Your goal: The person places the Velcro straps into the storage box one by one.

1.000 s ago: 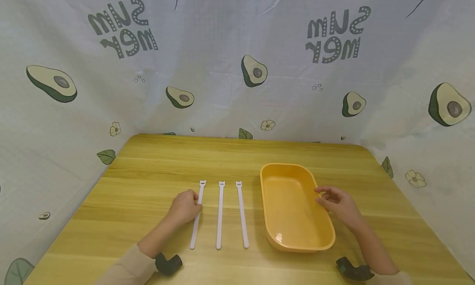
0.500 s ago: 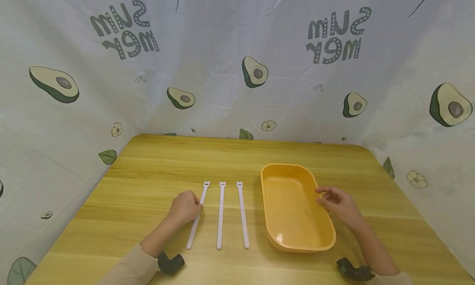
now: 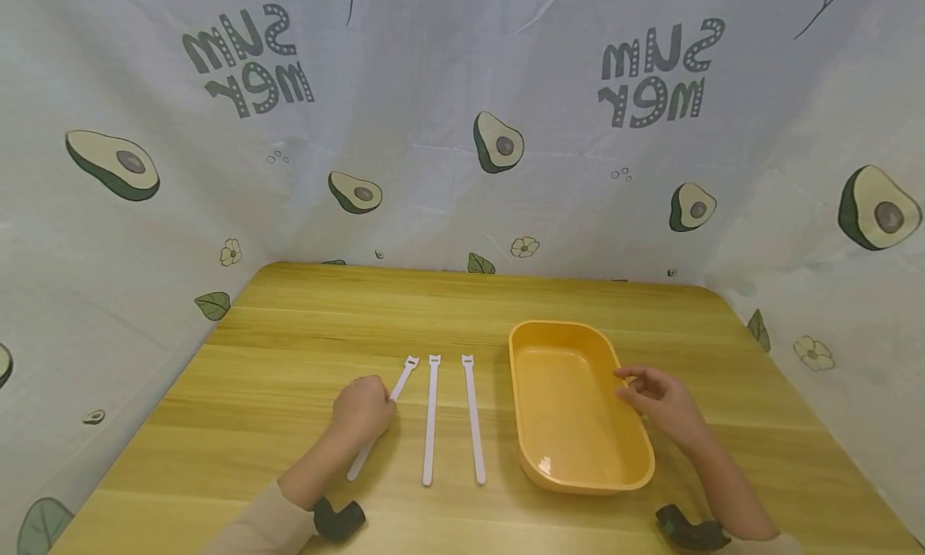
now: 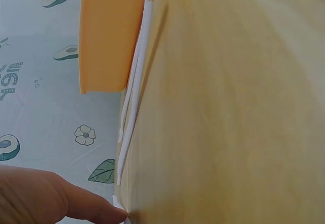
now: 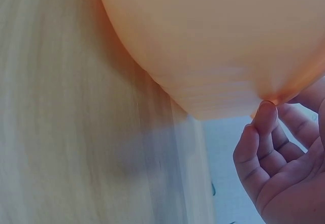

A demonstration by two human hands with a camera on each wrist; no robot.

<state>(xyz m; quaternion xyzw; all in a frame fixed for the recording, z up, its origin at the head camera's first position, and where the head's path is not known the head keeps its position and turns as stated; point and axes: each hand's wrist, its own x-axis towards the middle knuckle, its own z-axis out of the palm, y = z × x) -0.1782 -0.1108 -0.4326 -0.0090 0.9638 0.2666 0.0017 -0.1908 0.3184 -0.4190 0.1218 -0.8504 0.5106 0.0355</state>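
Note:
Three white cable straps with slotted heads lie on the wooden table in the head view. My left hand (image 3: pixel 364 410) pinches the leftmost strap (image 3: pixel 402 380) near its middle, covering that part; the strap slants, its head towards the upper right. Beside it the middle strap (image 3: pixel 430 418) and the right strap (image 3: pixel 473 418) lie nearly parallel and untouched. My right hand (image 3: pixel 663 398) pinches the right rim of a yellow plastic basin (image 3: pixel 571 426). In the right wrist view, thumb and fingers of that hand (image 5: pixel 284 168) meet at the basin's rim (image 5: pixel 299 84).
The wooden table (image 3: pixel 347 298) runs back to a white curtain (image 3: pixel 405 81) printed with avocados. Dark curved pieces sit by the left wrist (image 3: pixel 338 521) and the right wrist (image 3: pixel 690 531).
The leftmost strap has turned clockwise under my left hand: its head has swung right towards the middle strap, its tail left. My right hand stays on the basin's rim.

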